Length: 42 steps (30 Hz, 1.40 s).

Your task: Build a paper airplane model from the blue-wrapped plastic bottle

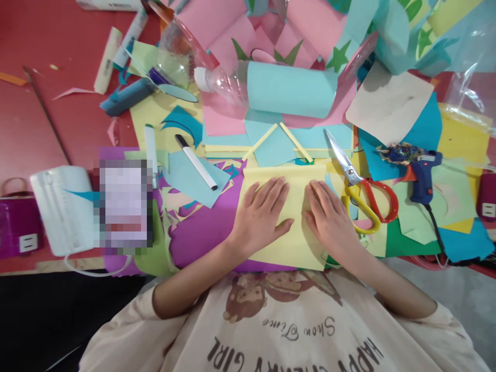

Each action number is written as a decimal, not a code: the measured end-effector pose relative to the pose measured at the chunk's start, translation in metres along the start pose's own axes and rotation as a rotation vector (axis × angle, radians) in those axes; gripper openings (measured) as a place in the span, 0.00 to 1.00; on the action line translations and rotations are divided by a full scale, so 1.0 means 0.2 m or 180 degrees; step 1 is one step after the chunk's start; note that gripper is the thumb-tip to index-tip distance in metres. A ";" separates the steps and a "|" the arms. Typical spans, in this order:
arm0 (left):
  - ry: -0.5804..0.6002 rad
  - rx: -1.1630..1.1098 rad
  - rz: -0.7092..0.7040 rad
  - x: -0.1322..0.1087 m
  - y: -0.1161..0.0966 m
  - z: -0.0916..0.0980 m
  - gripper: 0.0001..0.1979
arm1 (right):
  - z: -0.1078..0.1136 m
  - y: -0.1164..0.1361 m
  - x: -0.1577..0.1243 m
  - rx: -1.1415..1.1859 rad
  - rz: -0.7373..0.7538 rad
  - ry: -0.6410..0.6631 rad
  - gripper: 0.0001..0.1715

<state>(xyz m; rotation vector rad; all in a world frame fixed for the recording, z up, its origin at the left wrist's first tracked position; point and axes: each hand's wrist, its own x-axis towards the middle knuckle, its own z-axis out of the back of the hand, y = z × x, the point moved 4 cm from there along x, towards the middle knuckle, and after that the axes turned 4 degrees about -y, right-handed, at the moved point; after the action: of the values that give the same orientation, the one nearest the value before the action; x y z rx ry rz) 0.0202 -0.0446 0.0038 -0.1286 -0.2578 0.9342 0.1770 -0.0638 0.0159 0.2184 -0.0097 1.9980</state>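
A sheet of pale yellow paper (296, 227) lies in front of me, its far edge slightly curled up. My left hand (261, 217) rests flat on the sheet's left part, fingers stretched out and thumb apart. On the right part lies my right hand (329, 214), palm down with its fingers extended. Neither hand holds anything. Just beyond the right hand are scissors (354, 181) with one red and one yellow handle loop, blades pointing away. A white marker with black ends (197, 163) lies left of the sheet on light blue paper.
Beyond the sheet lies a plastic bottle wrapped in light blue paper (292, 89). A blue glue gun (422, 178) with its cord is at right. A phone (124, 201) and a white power bank-like box (62, 209) are at left. Coloured paper scraps surround everything.
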 end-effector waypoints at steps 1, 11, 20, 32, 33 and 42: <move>0.0021 -0.0010 0.0003 0.00 0.00 0.00 0.31 | 0.00 0.00 0.00 0.0015 -0.0003 -0.0017 0.26; 0.0117 -0.0015 0.0023 0.01 0.00 0.01 0.31 | 0.02 -0.01 0.02 0.0142 0.0047 0.0021 0.26; 0.0352 -0.0107 0.0171 0.07 -0.01 0.05 0.31 | 0.03 0.03 0.17 -0.0045 0.0161 -0.0023 0.22; 0.0271 0.0077 0.0146 0.03 -0.03 0.04 0.30 | -0.02 0.04 0.17 0.0024 0.0307 0.0129 0.25; 0.0252 0.0092 0.0148 0.03 -0.03 0.04 0.30 | -0.02 0.04 0.16 0.0013 0.0316 0.0124 0.25; 0.0221 0.0089 0.0116 0.02 -0.03 0.04 0.29 | -0.03 0.04 0.15 0.0102 0.0206 0.0202 0.26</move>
<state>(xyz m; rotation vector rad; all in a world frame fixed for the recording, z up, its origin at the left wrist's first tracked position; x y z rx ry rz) 0.0255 -0.0456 0.0127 -0.1400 -0.1787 0.9673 0.1572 -0.0397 0.0155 0.1769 0.0563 2.0700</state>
